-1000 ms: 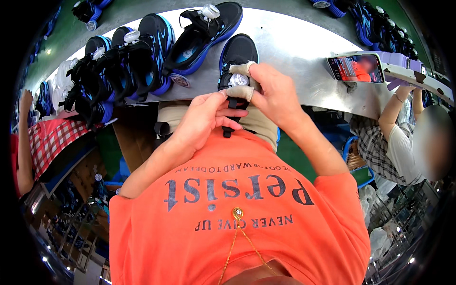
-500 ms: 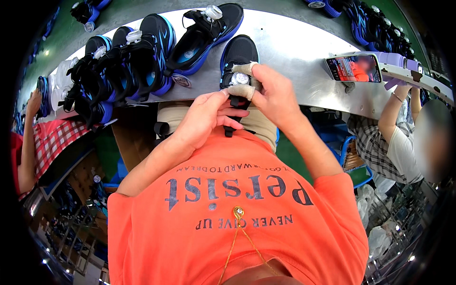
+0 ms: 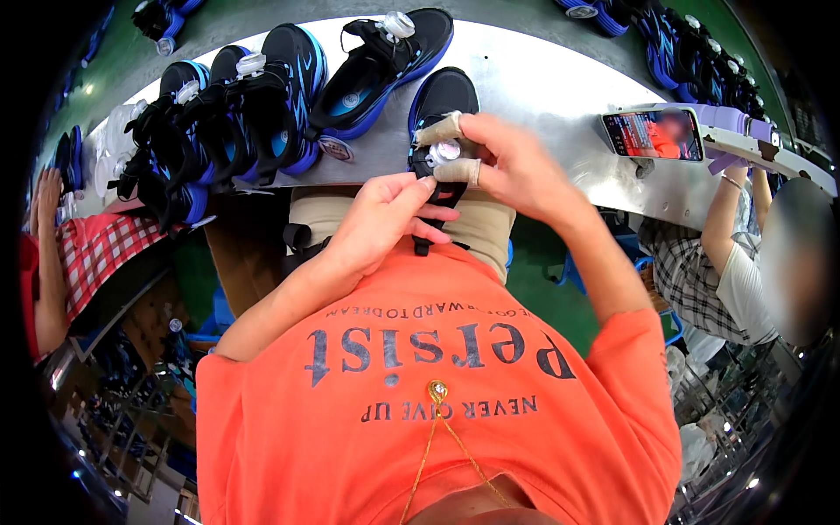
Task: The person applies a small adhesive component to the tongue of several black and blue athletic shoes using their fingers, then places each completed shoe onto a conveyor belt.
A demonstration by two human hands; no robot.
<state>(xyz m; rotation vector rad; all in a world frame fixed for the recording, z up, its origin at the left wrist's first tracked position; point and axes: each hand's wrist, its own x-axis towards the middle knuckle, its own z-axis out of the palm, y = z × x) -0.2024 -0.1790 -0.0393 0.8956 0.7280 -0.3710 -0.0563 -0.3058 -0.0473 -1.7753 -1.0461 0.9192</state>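
A black sneaker (image 3: 444,92) with a blue-purple sole points away from me at the table's near edge. On its lacing sits a clear, whitish dial (image 3: 444,151). My right hand (image 3: 516,166), with beige covers on thumb and forefinger, holds those two fingertips on either side of the dial. My left hand (image 3: 381,219) pinches thumb and forefinger together at the sneaker's near left side, its other fingers lying across the heel part. What lies inside that pinch is too small to tell. Part of the sneaker's opening is hidden behind my fingers.
Several matching sneakers (image 3: 280,96) stand in a row on the metal table (image 3: 534,87) to the left, one (image 3: 376,79) lying slantwise nearest. A phone (image 3: 652,136) on a purple holder is at the right. Co-workers sit either side, one with hands (image 3: 45,197) at the table.
My right hand has turned slightly, its elbow swinging outward, with the fingertips still at the dial. My left hand has barely moved. The left co-worker's hands have shifted.
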